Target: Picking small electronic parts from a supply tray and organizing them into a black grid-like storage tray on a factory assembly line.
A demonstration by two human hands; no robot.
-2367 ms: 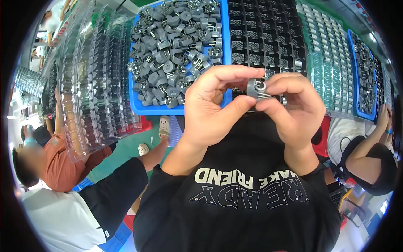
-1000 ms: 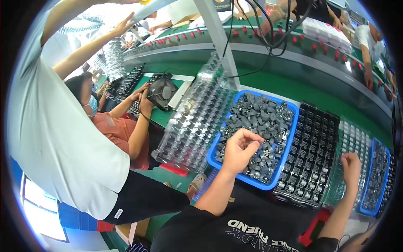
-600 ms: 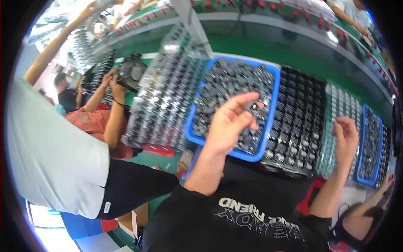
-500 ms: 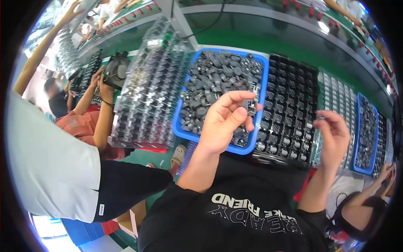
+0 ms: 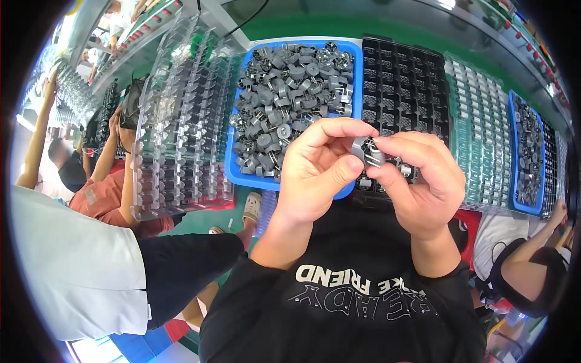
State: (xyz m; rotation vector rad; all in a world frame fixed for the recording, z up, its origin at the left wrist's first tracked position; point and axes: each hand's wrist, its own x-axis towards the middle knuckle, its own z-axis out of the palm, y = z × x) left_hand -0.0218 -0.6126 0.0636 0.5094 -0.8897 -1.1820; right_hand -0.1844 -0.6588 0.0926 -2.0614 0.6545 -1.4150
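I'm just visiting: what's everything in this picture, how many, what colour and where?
held part: 1, grey with metal pins, centre
bins: 2, blue, one left of centre, one far right
loose parts: too many to count, grey, in both bins
clear trays: count unclear, transparent, left of the nearer bin
black trays: at least 2, black, right of each bin
silver pieces: many, silver, right of the nearer black tray
other people: several, mixed clothing, both sides
black shirt: 1, black, lower centre
left hand: 1, bare, part's left
right hand: 1, bare, part's right

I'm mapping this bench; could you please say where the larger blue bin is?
In the head view, the larger blue bin sits upper centre, beyond the left hand, between a clear tray at left and a black compartment tray at right.
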